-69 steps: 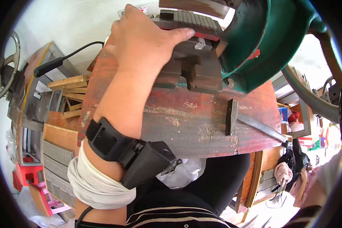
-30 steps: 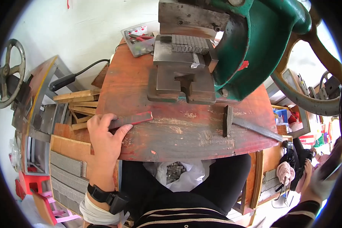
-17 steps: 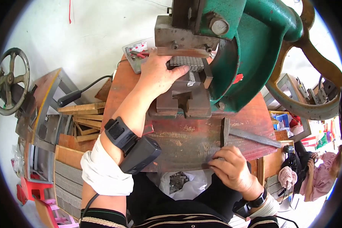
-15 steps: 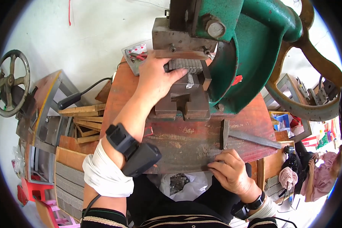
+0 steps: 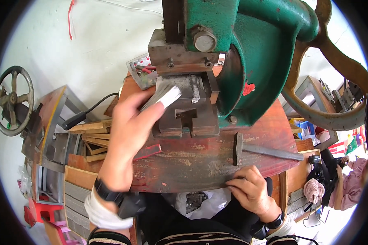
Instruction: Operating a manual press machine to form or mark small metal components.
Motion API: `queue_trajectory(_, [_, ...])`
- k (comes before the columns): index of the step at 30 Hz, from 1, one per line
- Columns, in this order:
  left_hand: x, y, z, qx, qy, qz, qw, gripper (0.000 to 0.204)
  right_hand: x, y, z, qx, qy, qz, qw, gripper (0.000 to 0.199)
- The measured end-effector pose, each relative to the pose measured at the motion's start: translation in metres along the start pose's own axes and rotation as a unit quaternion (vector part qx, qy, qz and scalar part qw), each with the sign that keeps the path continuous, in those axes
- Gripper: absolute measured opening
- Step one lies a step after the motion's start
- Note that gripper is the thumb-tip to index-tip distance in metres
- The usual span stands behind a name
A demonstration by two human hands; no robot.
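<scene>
My left hand (image 5: pixel 129 118), smeared by motion, is closed round a bundle of thin grey metal strips (image 5: pixel 169 96) with a bright end. It is above the front left of the steel bed (image 5: pixel 173 83) of a green hand press (image 5: pixel 270 53). On the bed, a narrow toothed metal piece (image 5: pixel 195 83) lies beside the upright guide block. Nearer to me is a steel block with a T-shaped slot (image 5: pixel 167 124). My right hand (image 5: pixel 251 190) rests at the table's front edge, fingers curled in, with nothing visible in them. A hammer (image 5: pixel 270 151) lies just beyond it.
A red object (image 5: pixel 147 152) lies on the worn wooden table (image 5: pixel 192 171). Behind the bed stands a clear tray (image 5: pixel 141 71) of tools. A white bag (image 5: pixel 212 200) with metal pieces hangs between my legs. Wooden trays (image 5: pixel 92 126) are stacked left; another person (image 5: pixel 351 179) sits far right.
My left hand has drawn back toward me and left from the press bed, taking the metal bundle off it. The toothed piece on the bed is now uncovered. My right hand stays put.
</scene>
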State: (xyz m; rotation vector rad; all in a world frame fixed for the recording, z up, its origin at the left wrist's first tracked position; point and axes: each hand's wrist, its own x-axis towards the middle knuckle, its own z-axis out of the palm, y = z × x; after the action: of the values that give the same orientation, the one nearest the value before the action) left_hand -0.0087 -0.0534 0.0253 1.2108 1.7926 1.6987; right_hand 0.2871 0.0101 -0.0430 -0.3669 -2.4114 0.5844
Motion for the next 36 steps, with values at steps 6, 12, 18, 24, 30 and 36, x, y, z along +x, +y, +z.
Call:
queue_trajectory(6, [-0.103, -0.028, -0.027, -0.115, -0.052, -0.054, 0.991, 0.044, 0.005, 0.003, -0.007, 0.032, -0.001, 0.010, 0.999, 0.032])
queue_trajectory(12, [-0.105, -0.064, 0.029, 0.307, -0.184, 0.200, 0.912, 0.048, 0.062, -0.005, 0.029, 0.096, -0.079, -0.064, 0.990, 0.064])
queue_trajectory(18, [-0.112, -0.064, 0.023, 0.297, -0.117, 0.176, 0.931, 0.051, 0.066, 0.004, 0.040, 0.074, -0.140, -0.059, 0.986, 0.069])
queue_trajectory(24, [-0.111, -0.057, 0.026, 0.306, -0.119, 0.147, 0.933, 0.055, 0.054, 0.009, 0.047, 0.098, -0.127, -0.011, 0.987, 0.067])
queue_trajectory(30, [-0.111, -0.062, 0.033, 0.335, -0.104, 0.169, 0.921, 0.056, 0.043, 0.004, 0.039, 0.074, -0.095, 0.009, 0.993, 0.065])
queue_trajectory(36, [-0.109, -0.057, 0.044, 0.352, -0.092, 0.173, 0.915, 0.054, 0.044, -0.004, 0.043, -0.111, -0.085, -0.070, 0.988, 0.054])
